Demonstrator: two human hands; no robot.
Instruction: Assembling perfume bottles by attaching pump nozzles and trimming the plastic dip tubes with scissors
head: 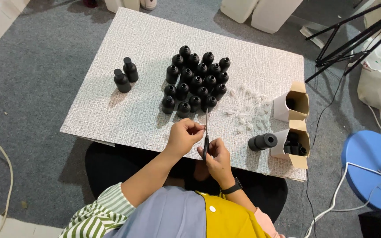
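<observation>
My right hand [217,155] grips the black handles of a pair of scissors [206,132], blades pointing away from me. My left hand [184,135] pinches something small at the blades; I cannot tell what it is. Just beyond the hands stands a cluster of several small black bottles [196,81] on a white textured board [124,110]. Two more black bottles [125,75] stand apart at the left. A scatter of small clear plastic pieces [248,108] lies to the right of the cluster.
A black cylinder [263,142] lies on its side by two open cardboard boxes [297,132] holding black parts. The board rests on grey carpet. A blue round stool [369,167] with white cables, black tripod legs [353,35] and white containers [261,11] surround it.
</observation>
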